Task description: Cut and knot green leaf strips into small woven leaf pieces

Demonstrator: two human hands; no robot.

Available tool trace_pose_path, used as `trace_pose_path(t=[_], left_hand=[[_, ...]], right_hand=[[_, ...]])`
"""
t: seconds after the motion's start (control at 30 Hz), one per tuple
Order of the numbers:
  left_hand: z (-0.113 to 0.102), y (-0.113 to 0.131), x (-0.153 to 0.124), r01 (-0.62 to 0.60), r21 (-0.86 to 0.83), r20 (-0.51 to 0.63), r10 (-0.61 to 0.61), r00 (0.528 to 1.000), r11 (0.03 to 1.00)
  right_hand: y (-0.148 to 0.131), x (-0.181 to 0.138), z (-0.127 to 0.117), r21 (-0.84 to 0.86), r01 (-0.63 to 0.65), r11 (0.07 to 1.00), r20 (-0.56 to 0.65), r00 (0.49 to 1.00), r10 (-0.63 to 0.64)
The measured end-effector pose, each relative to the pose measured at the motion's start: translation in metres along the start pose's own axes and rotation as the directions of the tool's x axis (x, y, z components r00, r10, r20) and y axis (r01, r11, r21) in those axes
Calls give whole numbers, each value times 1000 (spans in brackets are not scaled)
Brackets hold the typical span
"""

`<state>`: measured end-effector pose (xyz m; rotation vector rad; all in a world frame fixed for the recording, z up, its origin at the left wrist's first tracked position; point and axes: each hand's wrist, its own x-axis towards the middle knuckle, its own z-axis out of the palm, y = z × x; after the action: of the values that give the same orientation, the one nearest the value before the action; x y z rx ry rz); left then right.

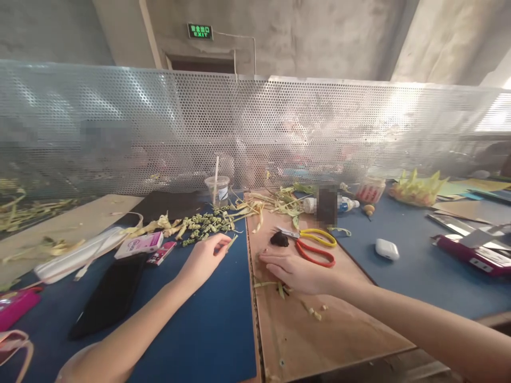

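My left hand [205, 258] is curled closed over the blue desk surface, with a thin green strip of leaf [232, 242] sticking out between its fingertips. Just behind it lies a pile of small knotted green pieces [203, 225]. My right hand [287, 270] rests low over the brown wooden board [303, 340], fingers stretched toward the left and nothing visible in them. Beyond that hand lie scissors [309, 242] with one yellow and one red handle, beside a small black lump [279, 239]. Some leaf scraps [281, 289] lie beside its wrist.
A perforated metal screen [239, 122] crosses the back. Before it stand a plastic cup [217, 191] with a straw and a bottle [347, 203]. To the left are a black pouch [109, 292] and a pink-white box [139, 245]; to the right, a white earbud case [386, 249] and a magenta power strip [475, 255].
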<state>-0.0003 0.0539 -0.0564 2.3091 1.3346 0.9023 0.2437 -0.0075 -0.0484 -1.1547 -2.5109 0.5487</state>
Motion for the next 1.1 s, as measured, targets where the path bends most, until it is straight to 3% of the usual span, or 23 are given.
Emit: trace_pose_path(t=[0.1, 0.23, 0.4, 0.53, 0.7, 0.87, 1.0, 1.1], left_hand=[[2, -2, 1, -8, 4, 3, 8, 1000, 1000], [3, -2, 0, -27, -5, 9, 27, 1000, 1000], [2, -1, -3, -26, -5, 19, 26, 999, 1000], [1, 0, -4, -24, -7, 29, 24, 999, 1000], [2, 0, -4, -33, -19, 36, 33, 999, 999], [3, -1, -4, -43, -13, 46, 43, 998, 999], [4, -3, -4, -49, -24, 50, 50, 997, 998], [3, -2, -4, -47, -27, 62, 49, 997, 999]], right_hand=[[-9, -4, -3, 32, 102, 994, 57, 993, -103], [-18, -10, 4, -77, 179, 981, 36, 984, -177], [-17, -27, 22, -165, 133, 977, 33, 991, -129], [-15, -52, 17, -150, 35, 988, 5, 999, -35], [-5, -98, 11, -149, -73, 986, -26, 997, 70], [5, -167, 16, -211, -165, 963, -127, 982, 141], [5, -226, 10, -378, -266, 887, -198, 959, 203], [3, -245, -2, -511, -268, 816, -236, 957, 167]])
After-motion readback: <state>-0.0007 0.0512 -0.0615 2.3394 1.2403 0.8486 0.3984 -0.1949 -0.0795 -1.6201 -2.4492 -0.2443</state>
